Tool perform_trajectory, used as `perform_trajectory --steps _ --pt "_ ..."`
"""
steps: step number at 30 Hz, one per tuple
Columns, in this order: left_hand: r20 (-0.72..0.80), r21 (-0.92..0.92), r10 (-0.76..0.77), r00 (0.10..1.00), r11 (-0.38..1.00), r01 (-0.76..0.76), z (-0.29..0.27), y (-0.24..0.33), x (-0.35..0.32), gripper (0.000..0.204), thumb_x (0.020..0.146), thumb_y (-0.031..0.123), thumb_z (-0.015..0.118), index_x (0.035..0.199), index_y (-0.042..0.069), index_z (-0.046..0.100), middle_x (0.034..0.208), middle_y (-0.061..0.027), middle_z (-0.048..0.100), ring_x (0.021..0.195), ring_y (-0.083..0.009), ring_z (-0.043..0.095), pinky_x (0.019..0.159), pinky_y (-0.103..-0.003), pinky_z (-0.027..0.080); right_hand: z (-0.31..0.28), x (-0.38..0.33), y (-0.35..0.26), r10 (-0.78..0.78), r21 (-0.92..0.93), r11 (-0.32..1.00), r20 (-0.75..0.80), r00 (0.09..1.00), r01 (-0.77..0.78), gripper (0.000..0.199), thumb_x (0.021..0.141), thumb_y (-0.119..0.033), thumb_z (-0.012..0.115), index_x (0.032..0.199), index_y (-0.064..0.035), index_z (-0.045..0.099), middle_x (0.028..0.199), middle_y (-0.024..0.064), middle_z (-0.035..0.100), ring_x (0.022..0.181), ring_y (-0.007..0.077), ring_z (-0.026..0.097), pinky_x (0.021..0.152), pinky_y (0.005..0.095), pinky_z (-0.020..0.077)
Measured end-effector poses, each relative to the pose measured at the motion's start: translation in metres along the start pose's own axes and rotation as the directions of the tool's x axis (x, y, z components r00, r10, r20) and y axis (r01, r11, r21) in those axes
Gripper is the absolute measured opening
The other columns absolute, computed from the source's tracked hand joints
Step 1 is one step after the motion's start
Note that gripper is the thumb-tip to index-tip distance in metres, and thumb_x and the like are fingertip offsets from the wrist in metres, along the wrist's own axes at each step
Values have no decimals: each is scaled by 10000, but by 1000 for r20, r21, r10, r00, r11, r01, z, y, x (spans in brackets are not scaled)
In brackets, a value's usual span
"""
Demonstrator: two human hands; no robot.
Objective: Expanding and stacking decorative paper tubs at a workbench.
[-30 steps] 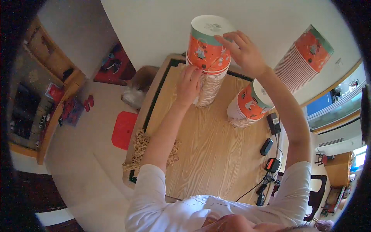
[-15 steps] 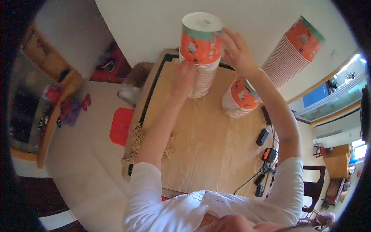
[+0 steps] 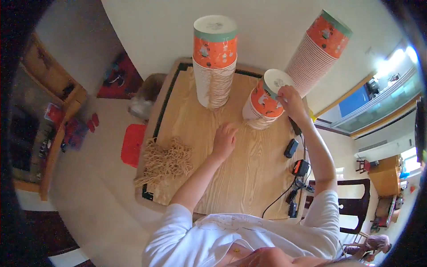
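Note:
On the wooden table two upside-down stacks of orange-and-green printed paper buckets stand side by side. The tall stack (image 3: 215,53) is at the far left, with tan cord handles bunched down its front. To its right is the short stack (image 3: 266,100), also with cords at its lower front. My right hand (image 3: 291,104) is at the right side of the short stack, fingers pinched at its top bucket's edge. My left hand (image 3: 224,141) hovers over the table in front of the stacks, its fingers loosely bent and apart, with nothing visible in them.
A heap of tan cords (image 3: 167,160) lies at the table's left edge. Another tall bucket stack (image 3: 313,60) leans behind on the right. Black adapters and cables (image 3: 301,168) lie along the right edge. A red stool (image 3: 132,144) stands left of the table.
Both hands have left the tall stack. My right hand has come down to the short stack, and my left hand has drawn back toward me, uncovering the cord heap. The view has shifted slightly.

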State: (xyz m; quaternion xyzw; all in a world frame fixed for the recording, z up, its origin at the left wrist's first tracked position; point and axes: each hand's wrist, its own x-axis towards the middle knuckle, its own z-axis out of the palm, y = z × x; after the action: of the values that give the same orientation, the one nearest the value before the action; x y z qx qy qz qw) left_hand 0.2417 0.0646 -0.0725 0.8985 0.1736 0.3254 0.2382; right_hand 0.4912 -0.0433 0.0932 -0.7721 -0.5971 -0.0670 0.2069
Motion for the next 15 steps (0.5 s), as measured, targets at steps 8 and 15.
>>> perform_trajectory --steps 8,15 --pt "-80 -49 -19 997 999 15 -24 10 -29 271 693 -1 600 955 69 589 1097 -104 531 1084 -299 470 919 -400 399 -52 14 -26 -130 -82 990 -249 960 113 179 705 -40 655 826 -29 524 801 113 530 801 299 517 695 385 426" --pt "-115 -521 -222 968 844 131 -66 49 -11 180 817 87 589 993 53 574 968 -85 600 960 -242 559 835 -339 442 -147 -17 -115 -58 91 991 -362 930 97 150 735 -27 647 828 -16 530 770 87 520 737 222 529 688 316 435"
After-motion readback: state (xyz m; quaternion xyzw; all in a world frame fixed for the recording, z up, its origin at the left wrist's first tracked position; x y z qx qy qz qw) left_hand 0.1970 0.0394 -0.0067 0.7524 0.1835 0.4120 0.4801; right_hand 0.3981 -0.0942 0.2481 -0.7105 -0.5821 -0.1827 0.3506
